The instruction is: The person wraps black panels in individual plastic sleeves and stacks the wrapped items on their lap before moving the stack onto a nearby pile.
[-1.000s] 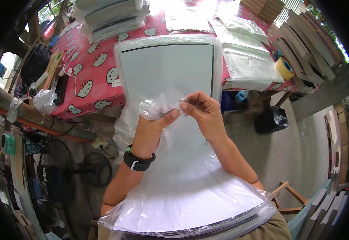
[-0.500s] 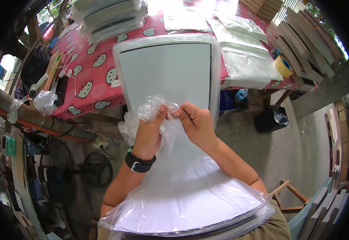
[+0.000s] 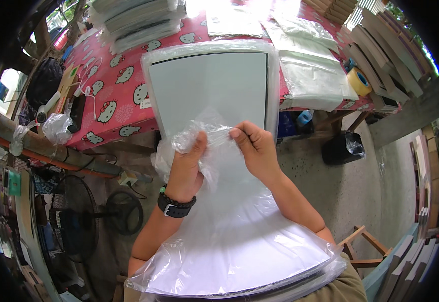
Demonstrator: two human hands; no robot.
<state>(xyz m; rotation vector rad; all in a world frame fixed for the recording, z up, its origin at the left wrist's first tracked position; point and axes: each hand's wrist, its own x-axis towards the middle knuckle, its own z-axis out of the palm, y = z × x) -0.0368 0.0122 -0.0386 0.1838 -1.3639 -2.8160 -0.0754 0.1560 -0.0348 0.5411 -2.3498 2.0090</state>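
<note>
Crumpled clear plastic film (image 3: 199, 136) is bunched between my two hands. My left hand (image 3: 185, 166), with a black watch and beaded band at its wrist, is closed round the bunch, thumb up. My right hand (image 3: 255, 148) pinches the film's other end between thumb and bent fingers, a stretched strip running between the hands. Below them lies a large flat white panel (image 3: 239, 251) in clear plastic, reaching from my lap toward the table. Its far part shows a pale grey face (image 3: 209, 85) with a dark edge.
A table with a pink cartoon-print cloth (image 3: 124, 100) stands ahead. On it are a stack of plastic-wrapped panels (image 3: 139, 22), folded clear plastic sheets (image 3: 315, 75) and a yellow tape roll (image 3: 358, 81). A standing fan (image 3: 73, 216) is at left, a black bin (image 3: 341, 148) at right.
My right hand has moved a little to the right, away from my left, drawing the film out into a strip. The left hand has stayed almost in place, still gripping the bunch.
</note>
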